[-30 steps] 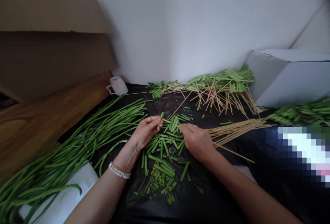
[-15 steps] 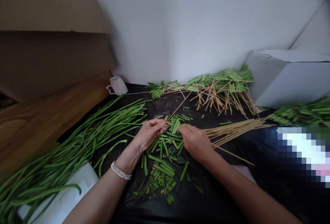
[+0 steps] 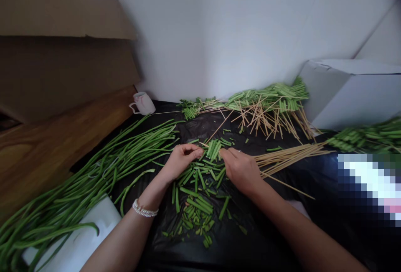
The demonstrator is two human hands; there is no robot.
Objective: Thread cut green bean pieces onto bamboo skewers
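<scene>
My left hand (image 3: 183, 161) is curled at the near edge of a heap of cut green bean pieces (image 3: 197, 188), and my right hand (image 3: 239, 169) lies over the heap's right side. A short thin skewer (image 3: 203, 143) lies just beyond my left fingertips, and I cannot tell whether either hand grips it. A cluster of bean pieces (image 3: 214, 148) sits between my hands. To the right of my right hand lies a bundle of bamboo skewers (image 3: 288, 159). A bead bracelet (image 3: 144, 208) circles my left wrist.
Long whole beans (image 3: 94, 171) spread left on black plastic sheeting (image 3: 250, 234). Skewered bean pieces (image 3: 266, 100) lie in a heap at the back. A mug (image 3: 143, 103), wooden board (image 3: 62, 146), cardboard box (image 3: 62, 46) and white box (image 3: 344, 96) surround the sheeting.
My left hand has moved down and slightly right, and its fingers have curled lower over the bean pieces. My right hand has shifted slightly down and right. The skewer no longer shows clearly between my fingertips.
</scene>
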